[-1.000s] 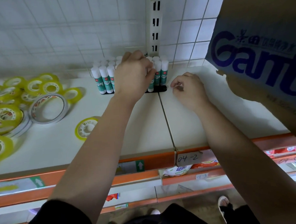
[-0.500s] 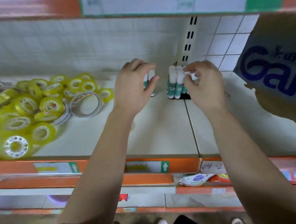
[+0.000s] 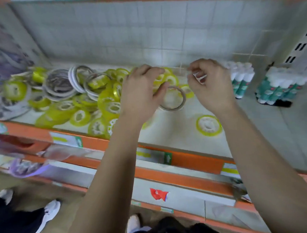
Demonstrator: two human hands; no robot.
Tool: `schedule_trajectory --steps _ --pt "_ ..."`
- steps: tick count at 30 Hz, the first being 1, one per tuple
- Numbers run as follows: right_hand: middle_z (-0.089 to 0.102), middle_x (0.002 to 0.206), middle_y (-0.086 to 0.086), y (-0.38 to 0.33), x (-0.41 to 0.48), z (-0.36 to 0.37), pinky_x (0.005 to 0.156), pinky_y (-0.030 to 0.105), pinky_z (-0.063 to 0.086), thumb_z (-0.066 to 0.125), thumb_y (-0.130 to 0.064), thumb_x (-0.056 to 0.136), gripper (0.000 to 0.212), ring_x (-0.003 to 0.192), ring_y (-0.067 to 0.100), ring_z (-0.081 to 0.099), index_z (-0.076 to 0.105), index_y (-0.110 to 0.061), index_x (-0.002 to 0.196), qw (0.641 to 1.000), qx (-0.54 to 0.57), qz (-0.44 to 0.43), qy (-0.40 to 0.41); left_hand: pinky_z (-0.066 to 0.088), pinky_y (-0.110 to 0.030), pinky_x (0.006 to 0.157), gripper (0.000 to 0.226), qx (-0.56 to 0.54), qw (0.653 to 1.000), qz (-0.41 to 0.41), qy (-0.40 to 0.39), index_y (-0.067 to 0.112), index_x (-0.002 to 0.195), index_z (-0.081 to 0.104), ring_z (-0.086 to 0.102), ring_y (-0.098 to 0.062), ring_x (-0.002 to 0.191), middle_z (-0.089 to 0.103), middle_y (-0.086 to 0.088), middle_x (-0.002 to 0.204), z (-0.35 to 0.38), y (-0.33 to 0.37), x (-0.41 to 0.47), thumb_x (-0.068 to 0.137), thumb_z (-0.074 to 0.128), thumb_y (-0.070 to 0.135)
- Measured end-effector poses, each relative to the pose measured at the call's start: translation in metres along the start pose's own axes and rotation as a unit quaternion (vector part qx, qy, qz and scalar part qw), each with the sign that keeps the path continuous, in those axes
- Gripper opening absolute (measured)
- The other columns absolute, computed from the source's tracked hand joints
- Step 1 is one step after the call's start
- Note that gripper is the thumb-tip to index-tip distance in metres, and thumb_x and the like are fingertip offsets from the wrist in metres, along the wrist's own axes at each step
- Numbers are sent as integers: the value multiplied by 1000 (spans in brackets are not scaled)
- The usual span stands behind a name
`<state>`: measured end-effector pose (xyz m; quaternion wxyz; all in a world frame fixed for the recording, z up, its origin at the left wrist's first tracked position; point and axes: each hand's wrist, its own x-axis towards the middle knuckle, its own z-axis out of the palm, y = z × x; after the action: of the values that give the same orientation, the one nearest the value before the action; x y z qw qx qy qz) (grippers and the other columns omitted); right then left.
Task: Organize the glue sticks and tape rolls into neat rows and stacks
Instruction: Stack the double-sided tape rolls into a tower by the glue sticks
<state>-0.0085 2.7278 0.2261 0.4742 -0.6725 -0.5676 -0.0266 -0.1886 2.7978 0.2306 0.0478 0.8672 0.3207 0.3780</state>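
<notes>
Tape ring [image 3: 172,108] sits just right of the half-curled left hand [image 3: 141,93], nearer than the curled right hand [image 3: 211,88]; can't tell either's grip, too blurry.

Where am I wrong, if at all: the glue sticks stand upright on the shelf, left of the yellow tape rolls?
The side is wrong. The head view shows the glue sticks standing upright on the shelf, right of the yellow tape rolls, not left.

Glossy plastic tape rolls [image 3: 79,117]; matt shelf [image 3: 266,121].
</notes>
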Motion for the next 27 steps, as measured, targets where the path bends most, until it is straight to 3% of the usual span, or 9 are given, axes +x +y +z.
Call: schedule_trajectory --steps 4,14,27 --pt "66 96 4 -39 8 50 79 33 55 59 -20 82 22 80 15 63 70 -15 100 999 34 17 -21 51 -48 83 37 -10 1000 -13 4 14 112 70 64 -31 96 68 -7 102 -33 -48 -7 89 57 40" --pt "65 98 1 -106 26 136 80 34 55 58 -23 83 22 82 13 63 69 -17 101 999 40 18 -23 51 -46 83 33 -51 998 -18 39 11 113 70 64 -29 97 67 -7 103 -83 -149 -21 91 60 34" --pt "66 95 -1 -134 29 179 80 34 54 59 -23 84 20 81 9 62 70 -18 100 999 4 33 -9 49 -49 84 24 -51 997 0 51 10 107 72 61 -30 96 67 -7 100 -105 -219 -37 91 62 25"
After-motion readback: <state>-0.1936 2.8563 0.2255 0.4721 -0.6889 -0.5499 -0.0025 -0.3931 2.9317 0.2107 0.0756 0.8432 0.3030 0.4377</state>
